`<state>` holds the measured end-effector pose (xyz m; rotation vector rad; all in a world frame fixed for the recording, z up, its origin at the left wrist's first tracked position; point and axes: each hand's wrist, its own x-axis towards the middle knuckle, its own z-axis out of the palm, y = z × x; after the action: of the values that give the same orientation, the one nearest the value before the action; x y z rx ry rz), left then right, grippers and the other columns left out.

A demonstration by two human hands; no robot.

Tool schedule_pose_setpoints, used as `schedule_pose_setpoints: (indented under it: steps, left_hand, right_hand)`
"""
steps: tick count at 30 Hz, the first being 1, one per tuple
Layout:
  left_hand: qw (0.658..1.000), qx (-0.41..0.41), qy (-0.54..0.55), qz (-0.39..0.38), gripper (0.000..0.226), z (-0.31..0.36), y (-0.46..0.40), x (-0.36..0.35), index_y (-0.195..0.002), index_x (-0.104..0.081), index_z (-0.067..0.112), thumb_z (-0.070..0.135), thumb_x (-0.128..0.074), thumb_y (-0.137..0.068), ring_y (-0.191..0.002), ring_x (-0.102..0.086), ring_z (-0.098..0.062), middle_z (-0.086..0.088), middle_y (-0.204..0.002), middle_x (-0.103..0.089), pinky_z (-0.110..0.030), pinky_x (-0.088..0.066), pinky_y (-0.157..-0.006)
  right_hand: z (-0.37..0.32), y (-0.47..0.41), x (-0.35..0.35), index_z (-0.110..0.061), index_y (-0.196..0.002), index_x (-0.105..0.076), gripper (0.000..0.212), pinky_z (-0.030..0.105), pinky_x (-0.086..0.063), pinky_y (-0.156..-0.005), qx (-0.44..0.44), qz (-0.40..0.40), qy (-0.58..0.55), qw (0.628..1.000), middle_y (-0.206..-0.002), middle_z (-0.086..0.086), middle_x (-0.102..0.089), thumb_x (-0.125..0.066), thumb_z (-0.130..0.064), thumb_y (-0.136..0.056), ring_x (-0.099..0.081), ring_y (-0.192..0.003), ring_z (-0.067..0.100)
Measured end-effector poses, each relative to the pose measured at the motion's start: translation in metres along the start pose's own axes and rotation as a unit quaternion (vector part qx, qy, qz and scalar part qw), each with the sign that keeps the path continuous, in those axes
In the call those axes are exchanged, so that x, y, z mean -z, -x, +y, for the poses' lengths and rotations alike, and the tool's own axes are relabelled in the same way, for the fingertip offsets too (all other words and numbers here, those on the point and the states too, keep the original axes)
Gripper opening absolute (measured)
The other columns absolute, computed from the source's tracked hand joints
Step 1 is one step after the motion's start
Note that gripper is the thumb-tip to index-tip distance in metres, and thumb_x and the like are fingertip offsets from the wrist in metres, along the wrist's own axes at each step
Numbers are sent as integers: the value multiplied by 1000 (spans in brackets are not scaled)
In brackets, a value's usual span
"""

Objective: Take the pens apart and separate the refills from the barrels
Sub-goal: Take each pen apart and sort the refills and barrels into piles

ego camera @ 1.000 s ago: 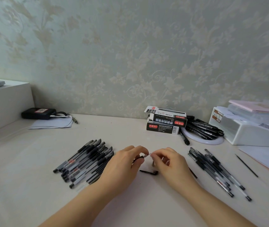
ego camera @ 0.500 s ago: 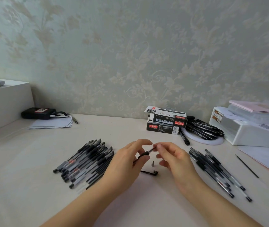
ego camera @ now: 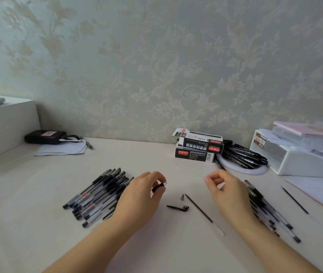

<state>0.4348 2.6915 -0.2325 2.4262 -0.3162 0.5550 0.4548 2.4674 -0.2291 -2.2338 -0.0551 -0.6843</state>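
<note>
Pinching a barrel [ego camera: 159, 187] by its black grip section, between thumb and curled fingers: left hand [ego camera: 141, 196]. Barrel mostly hidden under that hand, only the grip end showing. Right hand [ego camera: 226, 191] loosely curled, holding nothing as far as can be seen, lifted just above the desk [ego camera: 137, 154]. Changed within the last second: hands, formerly together on one pen, now apart; a refill [ego camera: 203, 213] now lying loose on the desk between them, tip toward the wall, not there half a second ago. Judged: refill drawn out and dropped, so this pen is apart and only the barrel remains to be set down. Beside the refill's tip, one small metal tip cone [ego camera: 182, 197]; just nearer, one black cap [ego camera: 178, 207], lying flat. One further refill [ego camera: 294, 200] well to the right. Pens in a left pile [ego camera: 97, 196], roughly fifteen to twenty, exact count not possible owing to overlap. Pens in a right pile [ego camera: 267, 211], partly behind the right wrist, perhaps ten, uncountable. A third heap [ego camera: 243, 154] of dark pens on a white dish by the wall, uncountable. Two pen boxes [ego camera: 198, 148], stacked. Judged early: two refills out, most pens whole.
</note>
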Motion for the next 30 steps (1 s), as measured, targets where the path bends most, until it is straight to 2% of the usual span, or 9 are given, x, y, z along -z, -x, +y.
schedule_pose_setpoints:
  steps: [5,10,14,18,21,26,30]
  left_hand:
    - [1000,4,-23,-17,9,-1,0,0,-99,-58,37,35,-54,-93,-69,-49,5,18,-90,-57,-22,-46,-67]
    - [1000,4,-23,-16,10,-1,1,0,-101,-59,37,35,-54,-93,-70,-48,4,18,-92,-58,-23,-47,-69]
    - [1000,5,-19,-11,10,-1,0,2,-101,-60,36,34,-55,-92,-70,-48,0,16,-93,-59,-26,-48,-72]
    - [1000,5,-21,-10,10,0,0,3,-101,-60,35,34,-55,-93,-70,-47,-2,15,-93,-59,-25,-47,-71]
    - [1000,7,-20,-10,10,1,1,3,-101,-61,35,34,-54,-93,-70,-48,-1,15,-93,-60,-25,-47,-71]
    - [999,25,-20,2,10,0,-1,4,-100,-61,34,32,-55,-92,-71,-49,-1,15,-91,-59,-25,-47,-70]
    - [996,54,-67,14,15,-6,-3,9,-105,-61,29,29,-56,-91,-87,-54,-8,13,-96,-58,-24,-44,-73]
  right_hand:
    - [6,3,-5,-26,-77,-69,11,29,-50,-62,34,-50,138,989,-73,-13,-62,-70,-31,-86,-57,-68,5]
    - [1,6,-6,-29,-85,-66,10,25,-45,-64,73,-65,129,987,-80,-11,-57,-66,-39,-87,-54,-71,4]
    - [-8,11,-5,-34,-83,-57,8,14,-41,-66,130,-144,117,974,-84,-15,-55,-64,-37,-81,-54,-79,2]
    - [-9,15,-3,-33,-82,-53,10,19,-44,-71,132,-209,128,961,-86,-16,-55,-58,-31,-73,-54,-83,1]
    - [-9,14,-5,-32,-78,-55,7,15,-41,-65,122,-198,131,964,-81,-15,-54,-61,-29,-75,-53,-79,0]
    - [-3,9,-2,-29,-73,-55,15,14,-34,-56,81,-141,158,974,-77,-11,-53,-62,-16,-77,-52,-71,2]
    - [1,5,1,-24,-79,-59,15,24,-40,-60,56,-105,178,977,-78,-11,-50,-61,-10,-82,-52,-73,8]
